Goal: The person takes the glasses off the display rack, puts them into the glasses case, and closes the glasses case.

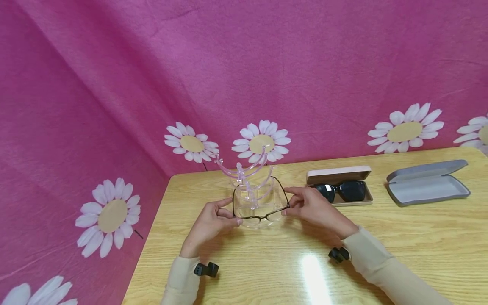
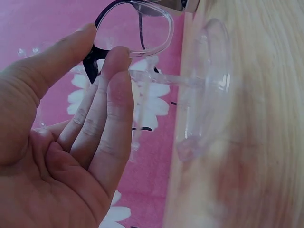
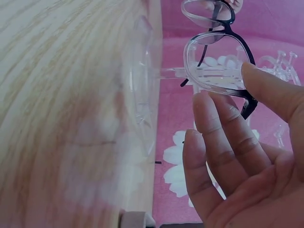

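Note:
A pair of eyeglasses (image 1: 261, 217) with a dark upper rim and clear lower rims is held level in front of a clear plastic display stand (image 1: 239, 173). My left hand (image 1: 212, 221) pinches the frame's left corner between thumb and fingers. At the right corner, my right hand (image 1: 313, 207) pinches it the same way. Both temples are unfolded and point back around the stand. In the left wrist view, the stand's round base (image 2: 209, 90) rests on the table. The right wrist view shows the eyeglasses (image 3: 230, 29) raised above that base; whether they touch the stand's arms is unclear.
Right of the stand, an open case (image 1: 339, 173) holds dark sunglasses (image 1: 351, 191). Farther right lies an open grey glasses case (image 1: 427, 191). A pink cloth (image 1: 324, 76) with daisies hangs behind and left of the wooden table (image 1: 263, 267).

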Motion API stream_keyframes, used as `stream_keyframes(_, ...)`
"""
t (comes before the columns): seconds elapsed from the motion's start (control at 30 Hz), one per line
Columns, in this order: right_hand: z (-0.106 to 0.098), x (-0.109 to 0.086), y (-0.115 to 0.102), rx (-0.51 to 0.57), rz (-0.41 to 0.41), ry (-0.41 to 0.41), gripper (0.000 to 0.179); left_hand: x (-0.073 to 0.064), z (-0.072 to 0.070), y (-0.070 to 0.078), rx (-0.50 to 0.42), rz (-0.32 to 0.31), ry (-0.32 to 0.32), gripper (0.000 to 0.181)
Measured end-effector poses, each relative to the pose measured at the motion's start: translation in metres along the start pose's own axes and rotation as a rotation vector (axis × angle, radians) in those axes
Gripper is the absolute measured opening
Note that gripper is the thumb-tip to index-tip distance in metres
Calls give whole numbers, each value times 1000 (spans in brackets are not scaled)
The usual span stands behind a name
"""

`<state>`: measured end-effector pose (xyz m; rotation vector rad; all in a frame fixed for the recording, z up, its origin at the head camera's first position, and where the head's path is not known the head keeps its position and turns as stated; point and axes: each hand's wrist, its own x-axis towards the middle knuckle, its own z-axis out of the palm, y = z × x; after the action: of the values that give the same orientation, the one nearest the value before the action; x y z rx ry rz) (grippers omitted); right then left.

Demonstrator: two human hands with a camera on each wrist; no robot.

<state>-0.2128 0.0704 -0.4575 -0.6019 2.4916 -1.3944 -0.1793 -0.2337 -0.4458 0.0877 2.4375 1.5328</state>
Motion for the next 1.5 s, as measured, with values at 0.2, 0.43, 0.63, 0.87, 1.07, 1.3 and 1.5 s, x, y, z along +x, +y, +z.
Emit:
stream_keyframes(0.2, -5, -6, -6, 31, -2, -6, 75, -7, 0, 9, 24, -10, 4, 80)
stream_keyframes(0.43, -9, -14, -10, 8, -30, 0, 72, -18, 3, 19, 33, -20, 6, 83)
stream_keyframes(0.63, -12, -29, -12, 4, -57, -21, 71, -32, 10, 30, 82, -28, 5, 80)
stream_keyframes(0.87, -19, -46, -12, 22, -95, -12, 71, -45, 20, 46, 165, 17, 19, 84)
stream_keyframes(1.07, -23, -54, -13, 19, -112, -29, 71, -53, 28, 52, 216, 30, 24, 84)
stream_keyframes(1.3, -27, -68, -14, 19, -153, -54, 71, -64, 34, 59, 315, 45, 41, 85)
stream_keyframes(1.5, -31, -77, -13, 42, -201, -37, 70, -66, 39, 65, 297, 64, 19, 82)
